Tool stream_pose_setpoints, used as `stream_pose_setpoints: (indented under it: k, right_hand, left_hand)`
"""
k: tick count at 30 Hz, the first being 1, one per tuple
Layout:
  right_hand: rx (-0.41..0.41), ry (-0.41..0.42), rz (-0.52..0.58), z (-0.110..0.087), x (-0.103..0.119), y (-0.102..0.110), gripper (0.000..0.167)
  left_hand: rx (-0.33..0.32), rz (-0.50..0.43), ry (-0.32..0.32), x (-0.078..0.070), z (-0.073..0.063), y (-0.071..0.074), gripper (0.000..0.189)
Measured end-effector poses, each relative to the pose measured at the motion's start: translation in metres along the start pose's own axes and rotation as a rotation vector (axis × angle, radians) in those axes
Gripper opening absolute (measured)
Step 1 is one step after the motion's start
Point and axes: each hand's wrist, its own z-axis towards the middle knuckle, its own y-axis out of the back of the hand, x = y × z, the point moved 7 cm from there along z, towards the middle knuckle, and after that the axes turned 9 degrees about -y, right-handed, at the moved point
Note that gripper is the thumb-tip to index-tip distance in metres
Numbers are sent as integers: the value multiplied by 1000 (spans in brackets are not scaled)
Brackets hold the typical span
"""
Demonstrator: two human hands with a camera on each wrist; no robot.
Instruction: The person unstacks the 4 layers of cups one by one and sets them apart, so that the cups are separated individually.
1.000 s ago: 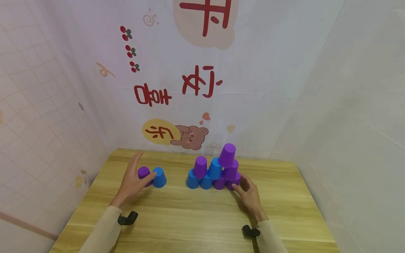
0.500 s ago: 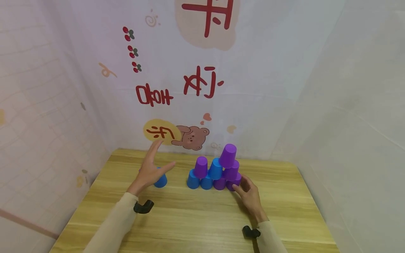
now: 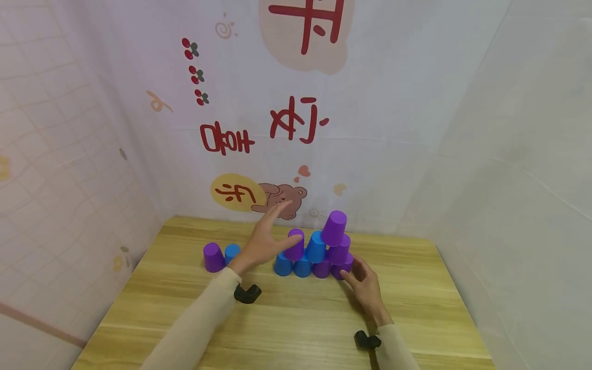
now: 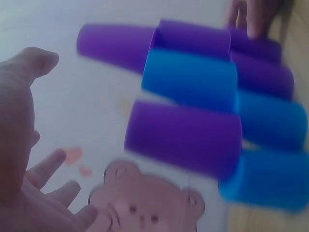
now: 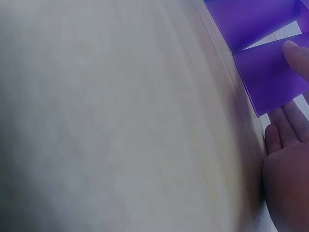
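Observation:
An upside-down cup stack stands right of centre in the head view. Its bottom row has two blue cups and two purple ones; above sit a purple cup point(image 4: 183, 137), a blue cup point(image 3: 316, 247) and another purple cup point(image 3: 339, 250). One purple cup point(image 3: 334, 228) tops the right side. My left hand point(image 3: 264, 245) hovers at the stack's left end, thumb and fingers spread, holding nothing; the left wrist view shows a gap before the cups. My right hand point(image 3: 366, 289) grips the bottom-right purple cup point(image 5: 270, 77), thumb in front and fingers behind.
Left of the stack, a purple cup point(image 3: 213, 258) and a partly hidden blue cup point(image 3: 233, 253) stand upside down on the wooden table point(image 3: 287, 329). A white printed cloth point(image 3: 379, 154) hangs behind the table's back edge, with more white cloth at both sides.
My left hand has moved right, from beside the two separate cups to the stack's left end, with nothing in it. My right hand keeps its grip. The cups stand as before.

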Motion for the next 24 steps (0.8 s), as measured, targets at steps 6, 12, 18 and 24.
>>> stream_pose_setpoints:
  k: [6,12,18,24]
  right_hand:
    - [-14,-4,3,1,-1,1,58]
    - [-8,2,-3,1,-3,0,58]
    - [-4,14,25,1,-3,-1,55]
    - [-3,27,47,0,-2,-1,54]
  left_hand:
    - [71,3,-35,-10,15,-38,88]
    - [110,8,-59,-22,28,-60,86]
    - [119,17,-82,-32,37,-69,85]
    - [128,13,-60,-33,42,-78,80]
